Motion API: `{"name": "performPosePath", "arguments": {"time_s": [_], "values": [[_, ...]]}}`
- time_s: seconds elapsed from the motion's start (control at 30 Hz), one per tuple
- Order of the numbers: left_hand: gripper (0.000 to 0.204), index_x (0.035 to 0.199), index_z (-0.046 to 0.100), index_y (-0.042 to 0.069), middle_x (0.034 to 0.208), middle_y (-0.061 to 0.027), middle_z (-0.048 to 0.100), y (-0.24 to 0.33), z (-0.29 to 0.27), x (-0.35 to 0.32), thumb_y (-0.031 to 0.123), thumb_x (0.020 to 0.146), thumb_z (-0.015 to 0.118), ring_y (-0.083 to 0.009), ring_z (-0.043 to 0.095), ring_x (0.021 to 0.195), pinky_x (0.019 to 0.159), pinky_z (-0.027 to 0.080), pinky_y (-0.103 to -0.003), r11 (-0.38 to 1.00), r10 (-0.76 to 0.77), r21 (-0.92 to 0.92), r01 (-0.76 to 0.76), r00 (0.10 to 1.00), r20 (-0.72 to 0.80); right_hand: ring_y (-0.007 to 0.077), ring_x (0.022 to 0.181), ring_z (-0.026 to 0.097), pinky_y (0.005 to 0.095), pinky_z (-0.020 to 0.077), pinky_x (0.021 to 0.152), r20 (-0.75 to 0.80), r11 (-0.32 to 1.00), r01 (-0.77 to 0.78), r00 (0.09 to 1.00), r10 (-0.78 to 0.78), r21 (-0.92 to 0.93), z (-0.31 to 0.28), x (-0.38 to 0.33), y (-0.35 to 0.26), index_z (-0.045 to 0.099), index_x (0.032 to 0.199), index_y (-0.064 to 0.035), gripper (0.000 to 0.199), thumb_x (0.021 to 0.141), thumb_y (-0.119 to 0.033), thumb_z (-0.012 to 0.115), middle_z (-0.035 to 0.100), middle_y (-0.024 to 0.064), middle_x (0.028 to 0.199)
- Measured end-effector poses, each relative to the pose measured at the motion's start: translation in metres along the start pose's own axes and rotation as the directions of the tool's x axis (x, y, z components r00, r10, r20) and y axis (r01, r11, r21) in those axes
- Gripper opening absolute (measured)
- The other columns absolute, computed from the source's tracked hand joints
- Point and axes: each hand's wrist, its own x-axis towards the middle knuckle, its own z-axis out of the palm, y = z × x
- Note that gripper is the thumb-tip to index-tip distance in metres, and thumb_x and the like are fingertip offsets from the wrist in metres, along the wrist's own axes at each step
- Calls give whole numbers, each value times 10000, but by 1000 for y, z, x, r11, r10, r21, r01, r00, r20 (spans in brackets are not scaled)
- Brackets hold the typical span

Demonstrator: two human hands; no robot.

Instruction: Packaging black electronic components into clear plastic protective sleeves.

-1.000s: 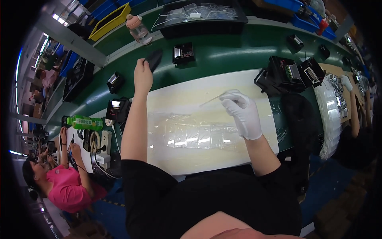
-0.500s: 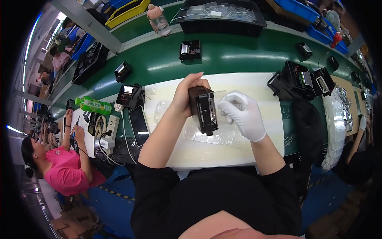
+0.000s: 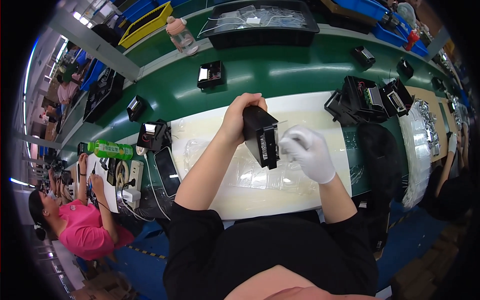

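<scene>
My bare left hand [image 3: 239, 117] is wrapped round a black box-shaped device housing [image 3: 260, 136], held tilted above the white work surface. The housing's open side, with a silvery inner part, faces right. A thin clear sheet [image 3: 283, 121] sticks out from its upper right edge. Close beside that side is my right hand [image 3: 309, 152] in a white glove, its fingers curled together; what they hold, if anything, is hidden. Under both hands lie clear plastic film pieces [image 3: 255, 175] on the white board [image 3: 320, 112].
Black housings [image 3: 210, 75] stand on the green conveyor [image 3: 280, 65]. More black assemblies [image 3: 365, 100] sit at the right, a phone [image 3: 167, 171], power strip [image 3: 135, 175] and green bottle [image 3: 111, 150] at the left. A black bin [image 3: 260, 37] is at the back. A co-worker in pink [image 3: 90, 227] works at left.
The housing has turned in my left hand, showing more of its plain black face. My right hand stays close to its open side, fingers slightly shifted. The whole view has swung a little.
</scene>
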Motion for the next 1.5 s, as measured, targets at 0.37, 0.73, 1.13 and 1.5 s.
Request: {"name": "performPosePath", "arguments": {"time_s": [0.37, 0.73, 1.13, 1.5], "values": [[377, 624, 570, 49, 631, -42, 522, -9, 4, -1, 333, 860, 490, -146, 498, 588, 590, 397, -251, 997, -24, -79, 23, 999, -22, 119, 525, 517, 225, 414, 511, 83, 969, -246, 966, 243, 23, -13, 2, -10, 611, 856, -10, 50, 891, -45, 601, 610, 70, 695], [397, 792, 658, -24, 723, -102, 615, 19, -1, 47, 329, 908, 520, -233, 535, 674, 688, 446, -299, 741, 309, 663, -109, 932, -192, 272, 774, 620, 334, 487, 715, 47, 703, 131, 989, -137, -699, -17, 9, 24, 619, 1061, 16, 175, 927, -67, 543, 658, 123, 935], [661, 1202, 535, -67, 1153, -238, 577, 27, -95, -43, 525, 912, 566, -375, 610, 987, 851, 519, -432, -294, 83, 949, 111, 992, -90, 289, 880, 598, 362, 469, 840, 474, 554, 608, 793, -384, -569, 86, -39, 74, 593, 1211, -53, 371, 921, -284, 591, 608, 130, 1029], [189, 973, 565, 9, 839, -90, 631, -67, -113, -158, 184, 914, 605, -198, 592, 742, 740, 491, -305, 834, -265, 456, 312, 950, -166, 291, 1036, 587, 368, 456, 940, 549, 699, 287, 816, 181, -656, 61, -41, 58, 526, 1320, -61, 500, 891, -289, 641, 579, 150, 1230]]}}
